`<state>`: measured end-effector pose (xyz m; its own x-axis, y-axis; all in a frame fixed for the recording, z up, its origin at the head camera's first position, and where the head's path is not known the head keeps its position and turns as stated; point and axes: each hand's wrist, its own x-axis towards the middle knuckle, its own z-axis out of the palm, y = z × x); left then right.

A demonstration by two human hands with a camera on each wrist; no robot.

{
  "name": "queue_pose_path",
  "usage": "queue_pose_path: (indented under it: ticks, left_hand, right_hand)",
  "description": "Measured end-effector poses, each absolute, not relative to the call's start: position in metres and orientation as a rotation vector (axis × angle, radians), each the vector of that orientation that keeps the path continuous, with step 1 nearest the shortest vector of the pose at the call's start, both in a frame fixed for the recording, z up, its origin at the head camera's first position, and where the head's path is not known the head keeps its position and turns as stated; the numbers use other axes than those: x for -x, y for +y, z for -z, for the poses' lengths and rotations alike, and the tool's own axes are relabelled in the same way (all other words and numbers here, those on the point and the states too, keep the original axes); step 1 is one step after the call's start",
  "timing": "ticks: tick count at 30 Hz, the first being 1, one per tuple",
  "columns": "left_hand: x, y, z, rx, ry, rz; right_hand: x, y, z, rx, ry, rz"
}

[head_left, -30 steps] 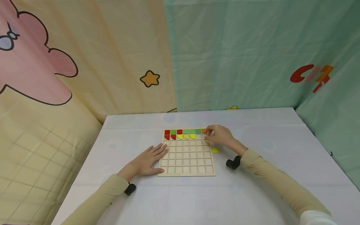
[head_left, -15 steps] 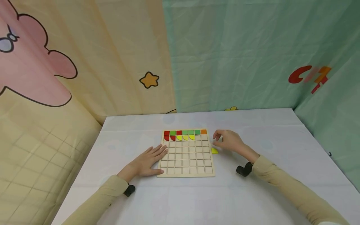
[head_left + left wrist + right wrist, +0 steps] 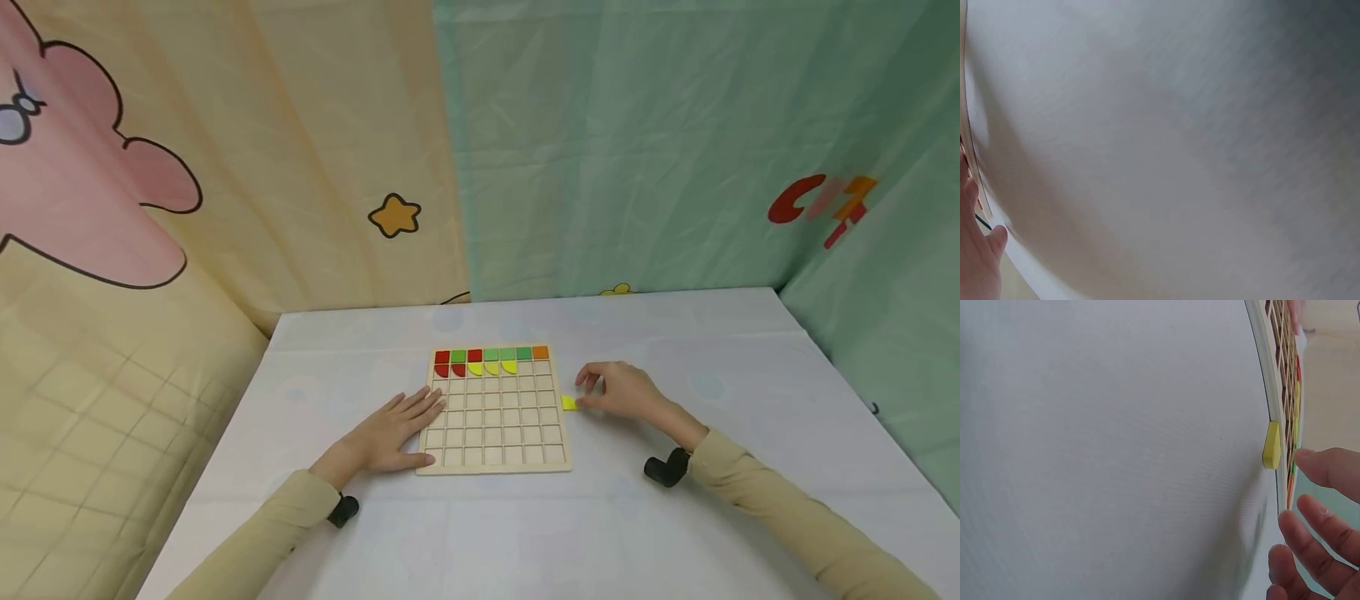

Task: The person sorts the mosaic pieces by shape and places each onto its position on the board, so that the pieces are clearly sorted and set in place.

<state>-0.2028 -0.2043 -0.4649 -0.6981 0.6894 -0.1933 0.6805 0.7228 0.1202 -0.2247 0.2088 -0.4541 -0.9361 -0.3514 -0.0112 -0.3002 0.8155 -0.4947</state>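
Note:
A wooden grid board [image 3: 492, 434] lies on the table. Colored squares fill its top row, ending in an orange square [image 3: 540, 352] at the right. The second row holds red and yellow quarter-round pieces, among them a yellow one [image 3: 508, 367]. My left hand [image 3: 396, 429] rests flat with spread fingers on the board's left edge. Against the board's right edge lies a loose yellow quarter-round piece [image 3: 567, 403]. My right hand [image 3: 621, 392] is just right of it, fingers loosely bent. In the right wrist view, thumb and fingers stand apart and hold nothing near the yellow piece [image 3: 1271, 445].
A white cloth covers the table [image 3: 480, 533]. Patterned curtains [image 3: 637, 167] hang behind its far edge and along the sides. A black wrist camera [image 3: 666, 468] sits under the right wrist, another black camera [image 3: 343, 510] under the left.
My right hand has withdrawn from the board's upper right corner, moving right and toward me to the loose yellow piece. The orange square now shows fully. My left hand stays put.

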Motion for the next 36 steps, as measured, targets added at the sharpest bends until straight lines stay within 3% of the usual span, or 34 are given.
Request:
queue_pose_path:
  ticks: [36]
  left_hand:
    - [0.202, -0.206, 0.466, -1.096, 2.709, -0.073]
  right_hand:
    - [0.223, 0.2, 0.46, 0.644, 2.864, 0.684]
